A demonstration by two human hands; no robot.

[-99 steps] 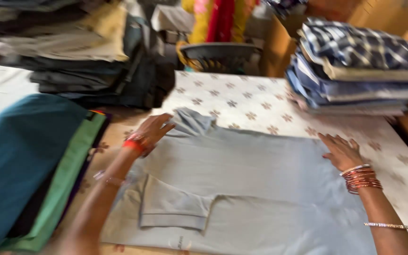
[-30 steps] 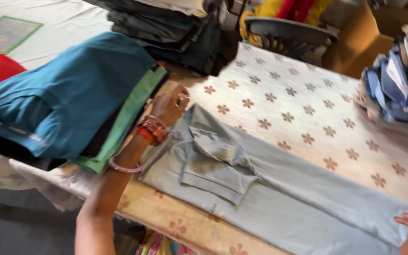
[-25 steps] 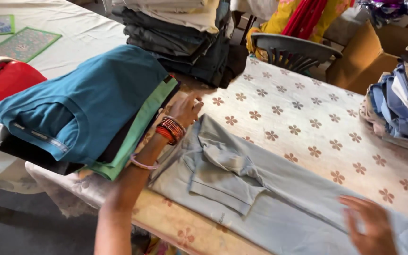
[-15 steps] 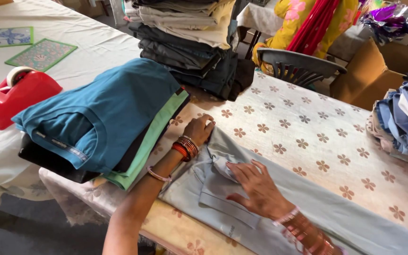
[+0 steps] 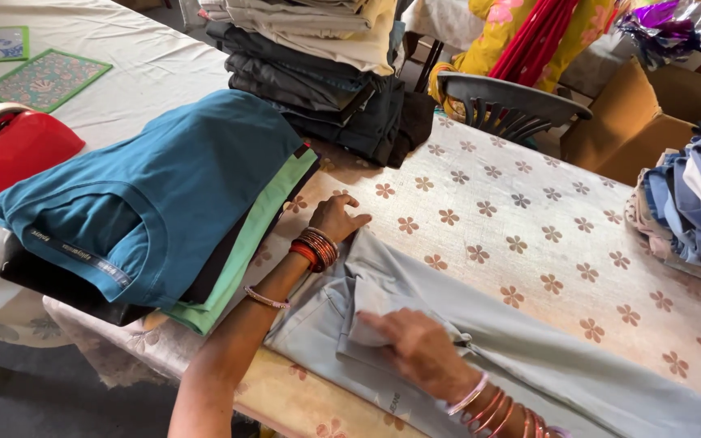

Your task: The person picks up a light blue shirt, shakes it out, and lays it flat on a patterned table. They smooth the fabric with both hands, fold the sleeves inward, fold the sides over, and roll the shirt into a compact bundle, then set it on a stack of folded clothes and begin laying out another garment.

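Observation:
A pale grey-blue shirt [image 5: 529, 357] lies flat on the flower-printed tablecloth [image 5: 513, 203], its sleeve folded inward. My left hand [image 5: 336, 217], with red bangles at the wrist, rests fingers apart on the cloth at the shirt's upper corner. My right hand [image 5: 415, 349] presses flat on the folded sleeve near the front edge, holding nothing.
A stack of folded shirts, teal on top [image 5: 156, 186] over green and black, lies left of the grey shirt. A pile of dark trousers [image 5: 326, 89] stands behind. A red tape dispenser [image 5: 6, 154], a plastic chair [image 5: 505, 105], a cardboard box [image 5: 642, 122] and folded blue clothes [image 5: 691, 203] surround the table.
My right hand came in from the right and now presses on the folded sleeve. My left hand stayed at the shirt's corner. The view swung left.

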